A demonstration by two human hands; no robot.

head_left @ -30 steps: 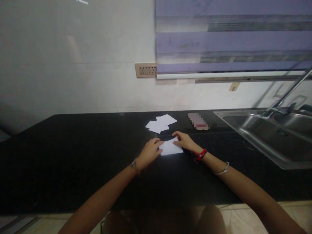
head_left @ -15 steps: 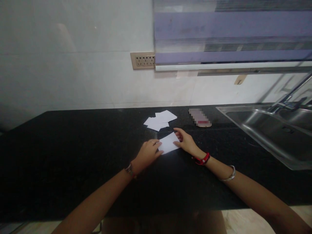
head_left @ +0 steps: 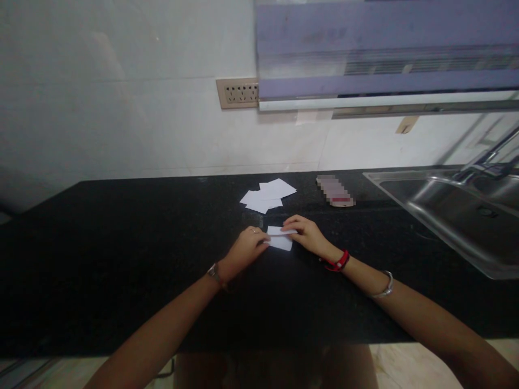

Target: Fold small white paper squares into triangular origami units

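A small white sheet of paper [head_left: 280, 240] lies on the black countertop [head_left: 121, 243], partly folded over on itself. My left hand [head_left: 245, 249] pinches its left edge, fingers curled. My right hand [head_left: 305, 233] holds the upper right edge, fingers pressed on the folded flap. A red band and a metal bracelet are on my right wrist, a watch on my left.
Several loose white paper pieces [head_left: 267, 196] lie behind my hands near the wall. A blurred pink object [head_left: 335, 191] sits to their right. A steel sink [head_left: 454, 210] with a faucet fills the right side. A wall socket [head_left: 237, 92] is above.
The flat sheet has been lifted at its far edge by my right hand and folded toward me, so it now looks narrower. The camera view tilted slightly down.
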